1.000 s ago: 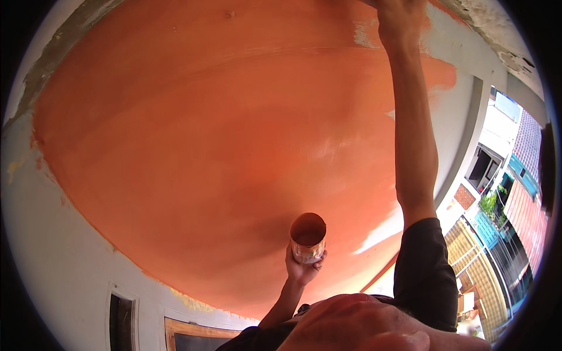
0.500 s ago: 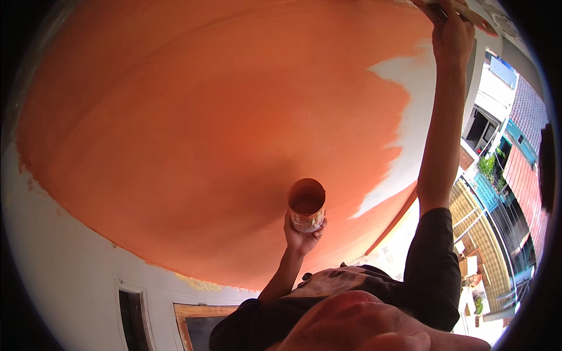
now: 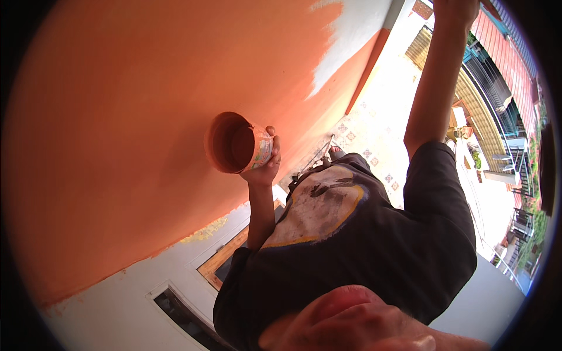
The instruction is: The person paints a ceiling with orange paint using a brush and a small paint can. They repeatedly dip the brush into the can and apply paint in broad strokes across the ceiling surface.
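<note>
My left hand (image 3: 263, 169) is wrapped round a round paint container (image 3: 225, 143), whose inside is coated reddish-brown, held out before a wall painted orange (image 3: 117, 146) with a pale patch at its upper right. High at the top edge, my right hand (image 3: 453, 13) is partly cut off, its fingers closed on a paintbrush whose handle is barely visible. My dark T-shirt (image 3: 374, 245) with a large pale print fills the lower middle.
An orange-framed wooden opening (image 3: 225, 254) and a narrow dark window (image 3: 187, 316) are set in the pale wall below. Patterned floor tiles (image 3: 363, 117) and a foot in a sandal (image 3: 336, 152) lie beyond my body. Outside at the right are fences, roofs and plants (image 3: 474, 161).
The view has swung down and tilted, showing floor, shirt and more outside. The container appears higher and further left, tilted. My right hand has shifted rightward at the top, its brush now mostly out of frame.
</note>
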The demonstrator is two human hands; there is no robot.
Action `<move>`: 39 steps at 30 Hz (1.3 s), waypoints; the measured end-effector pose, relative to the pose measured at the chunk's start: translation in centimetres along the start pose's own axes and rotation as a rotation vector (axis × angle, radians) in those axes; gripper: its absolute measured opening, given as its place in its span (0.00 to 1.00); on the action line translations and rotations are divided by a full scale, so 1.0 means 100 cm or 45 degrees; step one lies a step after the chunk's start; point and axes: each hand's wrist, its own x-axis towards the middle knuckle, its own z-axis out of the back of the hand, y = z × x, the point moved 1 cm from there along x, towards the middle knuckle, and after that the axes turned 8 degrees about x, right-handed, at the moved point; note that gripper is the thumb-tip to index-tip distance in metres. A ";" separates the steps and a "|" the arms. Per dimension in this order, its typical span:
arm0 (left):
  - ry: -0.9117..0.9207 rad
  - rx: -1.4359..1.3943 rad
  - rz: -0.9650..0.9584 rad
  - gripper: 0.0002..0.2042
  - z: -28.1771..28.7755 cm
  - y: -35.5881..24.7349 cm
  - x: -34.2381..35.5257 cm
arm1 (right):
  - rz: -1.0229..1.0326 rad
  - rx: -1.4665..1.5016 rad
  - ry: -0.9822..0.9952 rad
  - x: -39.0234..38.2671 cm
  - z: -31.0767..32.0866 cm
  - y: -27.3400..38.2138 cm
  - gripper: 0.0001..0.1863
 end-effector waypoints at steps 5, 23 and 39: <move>-0.024 -0.038 0.042 0.25 0.007 0.005 -0.012 | -0.418 -0.039 -0.686 -0.114 0.165 -0.012 0.16; -0.095 -0.098 0.145 0.23 0.024 0.027 -0.036 | -0.435 -0.155 -1.082 -0.192 0.225 0.029 0.30; -0.098 -0.155 0.061 0.21 0.033 0.033 -0.037 | -0.598 -0.015 -1.020 -0.246 0.233 -0.025 0.29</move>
